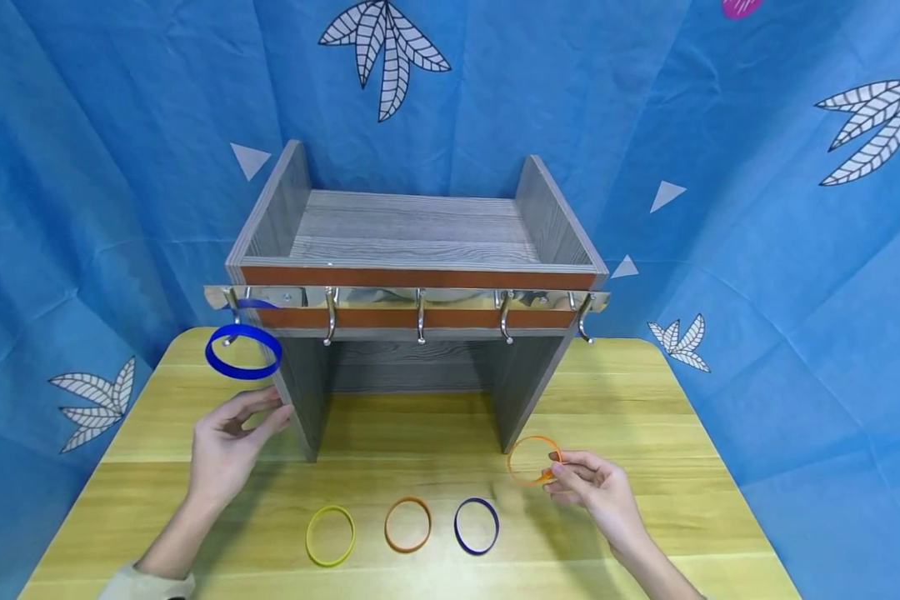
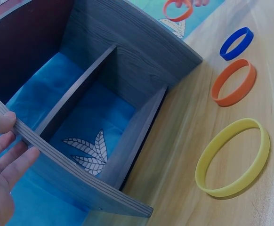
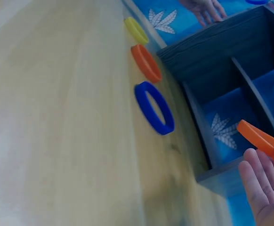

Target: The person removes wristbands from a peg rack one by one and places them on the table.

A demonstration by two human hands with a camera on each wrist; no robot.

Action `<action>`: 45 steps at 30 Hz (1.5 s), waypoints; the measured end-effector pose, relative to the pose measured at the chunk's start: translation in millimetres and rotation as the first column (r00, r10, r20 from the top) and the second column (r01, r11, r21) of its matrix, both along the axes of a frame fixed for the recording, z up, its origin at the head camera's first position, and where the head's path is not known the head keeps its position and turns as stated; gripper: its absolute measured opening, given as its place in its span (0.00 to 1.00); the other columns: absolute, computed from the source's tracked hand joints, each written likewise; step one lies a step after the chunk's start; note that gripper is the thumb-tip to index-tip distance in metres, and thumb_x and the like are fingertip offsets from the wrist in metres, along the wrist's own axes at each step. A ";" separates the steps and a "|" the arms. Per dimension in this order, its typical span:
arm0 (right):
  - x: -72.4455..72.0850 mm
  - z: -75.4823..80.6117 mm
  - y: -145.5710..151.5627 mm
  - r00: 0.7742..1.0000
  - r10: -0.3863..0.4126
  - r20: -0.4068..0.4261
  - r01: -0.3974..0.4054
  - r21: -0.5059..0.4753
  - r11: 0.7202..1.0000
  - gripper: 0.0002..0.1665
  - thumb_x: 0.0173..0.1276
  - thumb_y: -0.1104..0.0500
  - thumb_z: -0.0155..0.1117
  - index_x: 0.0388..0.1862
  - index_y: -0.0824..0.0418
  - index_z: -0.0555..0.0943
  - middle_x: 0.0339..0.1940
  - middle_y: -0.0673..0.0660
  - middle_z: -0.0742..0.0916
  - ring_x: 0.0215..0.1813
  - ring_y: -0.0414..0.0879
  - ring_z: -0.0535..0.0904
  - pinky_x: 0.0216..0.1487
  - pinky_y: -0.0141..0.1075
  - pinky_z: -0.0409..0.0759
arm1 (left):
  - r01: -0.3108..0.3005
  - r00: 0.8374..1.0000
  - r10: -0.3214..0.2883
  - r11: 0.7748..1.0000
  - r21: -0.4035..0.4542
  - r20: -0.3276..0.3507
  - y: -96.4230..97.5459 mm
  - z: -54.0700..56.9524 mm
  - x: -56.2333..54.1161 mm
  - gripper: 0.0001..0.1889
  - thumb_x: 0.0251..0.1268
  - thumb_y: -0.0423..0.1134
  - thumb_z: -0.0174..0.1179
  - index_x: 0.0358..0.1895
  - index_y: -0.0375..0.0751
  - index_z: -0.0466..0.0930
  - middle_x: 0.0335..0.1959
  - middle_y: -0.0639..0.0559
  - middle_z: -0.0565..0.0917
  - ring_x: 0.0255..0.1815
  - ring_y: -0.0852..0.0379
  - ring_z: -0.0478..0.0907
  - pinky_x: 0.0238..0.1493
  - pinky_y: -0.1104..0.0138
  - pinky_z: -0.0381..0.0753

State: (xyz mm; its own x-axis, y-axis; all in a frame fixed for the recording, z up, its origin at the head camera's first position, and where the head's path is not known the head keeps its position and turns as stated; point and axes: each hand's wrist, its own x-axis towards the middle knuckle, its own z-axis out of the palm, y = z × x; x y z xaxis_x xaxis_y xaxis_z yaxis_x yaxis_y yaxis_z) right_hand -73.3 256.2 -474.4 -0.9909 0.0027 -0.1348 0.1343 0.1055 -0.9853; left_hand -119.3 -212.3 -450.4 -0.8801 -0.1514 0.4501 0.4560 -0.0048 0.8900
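My left hand (image 1: 228,446) touches the front edge of the left side panel of a grey wooden shelf (image 1: 412,225), its fingers fairly straight against the outer side. In the left wrist view the fingertips (image 2: 26,162) lie right at that panel's edge. My right hand (image 1: 596,492) pinches an orange wristband (image 1: 521,479) between thumb and fingers, in front of the shelf's right side. A blue wristband (image 1: 243,371) hangs from the leftmost hook of the metal hook rail (image 1: 450,297), above my left hand.
On the wooden table (image 1: 645,417) in front of the shelf lie a yellow wristband (image 1: 311,550), an orange wristband (image 1: 397,546) and a dark blue wristband (image 1: 465,546), in a row. The other hooks jut forward from the rail. A blue patterned cloth (image 1: 495,108) surrounds the table behind.
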 end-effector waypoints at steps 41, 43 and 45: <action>28.7 -47.4 25.9 0.961 0.147 0.233 -0.158 0.027 0.987 0.29 0.79 0.57 0.65 0.63 0.81 0.74 0.44 0.61 0.93 0.41 0.44 0.92 0.49 0.38 0.95 | -0.045 0.999 0.046 0.997 -0.062 0.018 0.9 1.3 0.5 0.12 0.60 0.11 0.64 0.46 0.18 0.84 0.42 0.63 0.93 0.41 0.68 0.91 0.39 0.73 0.93; 28.0 -49.6 27.9 0.957 0.165 0.237 -0.177 0.029 0.984 0.29 0.79 0.57 0.65 0.63 0.82 0.74 0.44 0.62 0.93 0.41 0.44 0.92 0.48 0.37 0.95 | -0.055 0.998 0.057 0.996 -0.072 0.021 1.2 1.4 0.4 0.12 0.60 0.11 0.64 0.46 0.18 0.84 0.41 0.64 0.93 0.41 0.68 0.91 0.38 0.73 0.93; 27.6 -51.4 29.7 0.954 0.183 0.236 -0.195 0.031 0.980 0.29 0.79 0.57 0.64 0.63 0.82 0.74 0.45 0.63 0.93 0.41 0.44 0.92 0.48 0.37 0.95 | -0.061 0.998 0.063 0.995 -0.082 0.021 1.6 1.3 0.3 0.12 0.60 0.11 0.64 0.46 0.18 0.84 0.41 0.64 0.93 0.41 0.69 0.91 0.38 0.73 0.93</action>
